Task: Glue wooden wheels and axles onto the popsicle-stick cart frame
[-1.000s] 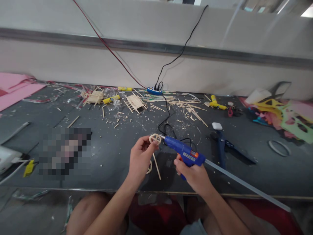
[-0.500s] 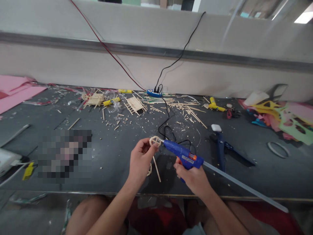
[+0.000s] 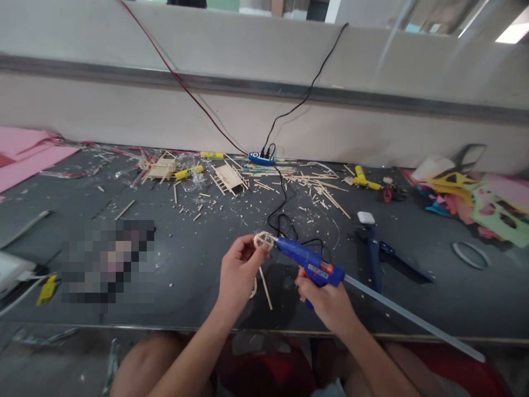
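Between the thumb and fingers of my left hand (image 3: 239, 267) is a small spoked wooden wheel (image 3: 263, 239), pale and made of stick pieces. My right hand (image 3: 326, 300) is wrapped round the handle of a blue hot glue gun (image 3: 303, 256), fingers by its orange trigger. The gun's metal tip is at the wheel's right edge; whether it touches I cannot tell. A long translucent glue stick (image 3: 413, 317) juts from the gun's back end. Under my left hand a second ring (image 3: 253, 288) lies partly hidden, beside a loose wooden stick (image 3: 265, 288).
Behind lie wooden stick models (image 3: 230, 177), scattered sticks (image 3: 318, 184), yellow glue tubes (image 3: 189, 172) and a blue power strip (image 3: 261, 159). The gun's black cord (image 3: 283, 187) runs to it. To the right are a dark blue tool (image 3: 374, 253), a grey ring (image 3: 470, 255) and coloured scraps (image 3: 467, 193).
Almost nothing differs. Both hands, the wheel and the glue gun keep nearly the same places, with only a slight shift of the whole view.
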`<state>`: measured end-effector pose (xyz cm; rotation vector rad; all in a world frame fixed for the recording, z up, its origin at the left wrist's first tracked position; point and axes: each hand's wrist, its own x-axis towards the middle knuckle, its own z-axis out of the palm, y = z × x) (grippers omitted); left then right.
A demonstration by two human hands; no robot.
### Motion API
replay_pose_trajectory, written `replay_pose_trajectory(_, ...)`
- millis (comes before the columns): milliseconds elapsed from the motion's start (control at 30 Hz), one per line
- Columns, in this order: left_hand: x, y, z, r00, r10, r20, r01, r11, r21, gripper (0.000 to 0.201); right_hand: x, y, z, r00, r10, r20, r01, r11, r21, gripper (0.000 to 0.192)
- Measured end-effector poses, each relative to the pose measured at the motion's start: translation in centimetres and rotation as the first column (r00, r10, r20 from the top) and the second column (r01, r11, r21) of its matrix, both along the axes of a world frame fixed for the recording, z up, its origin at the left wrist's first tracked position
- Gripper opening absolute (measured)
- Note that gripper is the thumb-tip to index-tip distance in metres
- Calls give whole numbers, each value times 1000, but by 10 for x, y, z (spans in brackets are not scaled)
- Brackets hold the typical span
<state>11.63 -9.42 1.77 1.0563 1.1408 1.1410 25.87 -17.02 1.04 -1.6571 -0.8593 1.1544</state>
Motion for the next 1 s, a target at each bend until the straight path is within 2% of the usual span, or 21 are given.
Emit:
replay_pose_trajectory(767, 0, -2, 1, 1000, -5, -1, 5, 1000, 15, 20, 0, 2, 5, 998, -11, 69, 13, 999, -32, 12)
replay_pose_trajectory(900, -2, 0, -2, 997, -13, 80, 12, 1000, 16, 19, 1, 2, 5, 996, 13, 92, -9, 999, -38, 10)
replay_pose_trajectory(1000, -4, 2, -4, 987, 30, 161, -31, 1000, 1, 20, 0, 0, 4, 995, 67, 74, -69, 997, 23, 10)
